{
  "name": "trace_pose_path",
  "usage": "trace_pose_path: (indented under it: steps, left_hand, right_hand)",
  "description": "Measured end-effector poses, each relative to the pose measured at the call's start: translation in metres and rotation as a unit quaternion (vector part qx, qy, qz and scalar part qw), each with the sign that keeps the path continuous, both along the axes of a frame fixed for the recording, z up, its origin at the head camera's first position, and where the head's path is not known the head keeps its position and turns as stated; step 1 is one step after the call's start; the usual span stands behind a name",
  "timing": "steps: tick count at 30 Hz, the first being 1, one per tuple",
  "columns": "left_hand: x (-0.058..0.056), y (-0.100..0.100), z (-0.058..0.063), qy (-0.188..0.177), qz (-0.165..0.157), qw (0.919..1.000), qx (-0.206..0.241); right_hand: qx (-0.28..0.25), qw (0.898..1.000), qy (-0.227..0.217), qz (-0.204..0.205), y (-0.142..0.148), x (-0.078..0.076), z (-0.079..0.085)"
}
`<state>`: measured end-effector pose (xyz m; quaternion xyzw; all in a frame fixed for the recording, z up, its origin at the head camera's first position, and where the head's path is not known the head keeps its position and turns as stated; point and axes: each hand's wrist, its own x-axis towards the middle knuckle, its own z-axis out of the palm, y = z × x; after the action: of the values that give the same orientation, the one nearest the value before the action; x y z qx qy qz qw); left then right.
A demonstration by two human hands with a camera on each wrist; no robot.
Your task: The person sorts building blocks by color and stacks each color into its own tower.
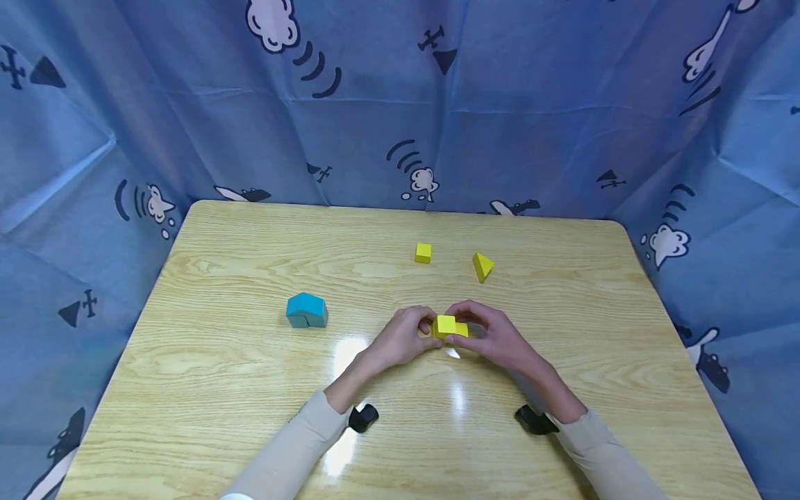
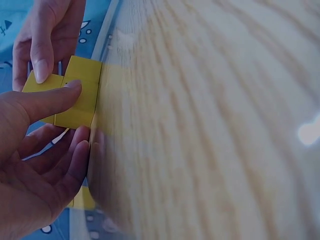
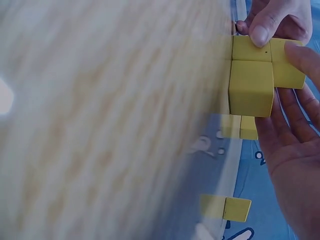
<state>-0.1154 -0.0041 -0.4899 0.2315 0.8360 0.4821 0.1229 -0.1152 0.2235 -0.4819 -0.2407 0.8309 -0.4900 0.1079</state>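
Note:
Three yellow blocks stand together in front of me. Two lower blocks [image 3: 251, 90] sit side by side on the table, and an upper block [image 1: 445, 324] rests on them, overlapping the seam. My left hand [image 1: 407, 337] pinches the lower left block, its thumb across the near face and its fingers behind, partly hidden. From the other side, my right hand [image 1: 496, 338] pinches the upper block [image 3: 286, 72] between thumb and fingers. In the left wrist view, the right thumb lies on the upper block [image 2: 37, 85], close to the left thumb.
Behind the hands lie a yellow cube [image 1: 423, 253] and a yellow triangular block [image 1: 482, 267]. Left of the hands stands a blue peaked block shape [image 1: 306, 310] made of joined pieces. A patterned blue curtain [image 1: 375, 104] surrounds the wooden table [image 1: 237, 264] at the back and sides.

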Motion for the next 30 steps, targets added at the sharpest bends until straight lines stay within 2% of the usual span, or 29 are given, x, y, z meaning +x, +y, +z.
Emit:
trace_pose_path:
  steps: [11, 18, 23, 30]
  left_hand:
    - [0.000, -0.003, 0.004, 0.009, -0.004, 0.9999, 0.005]
    - [0.000, -0.005, 0.004, 0.012, -0.001, 0.9999, 0.002]
    - [-0.001, -0.004, 0.003, 0.001, 0.000, 1.0000, 0.002]
    - [0.000, 0.000, 0.002, -0.008, -0.002, 0.9999, 0.015]
  right_hand:
    - [0.007, 1.000, 0.001, 0.008, -0.004, -0.003, 0.004]
    - [0.019, 0.999, 0.022, 0.022, -0.002, -0.011, 0.005]
    - [0.030, 0.999, 0.027, 0.003, -0.003, -0.025, 0.013]
    - [0.028, 0.998, 0.062, -0.004, -0.010, -0.058, 0.017]
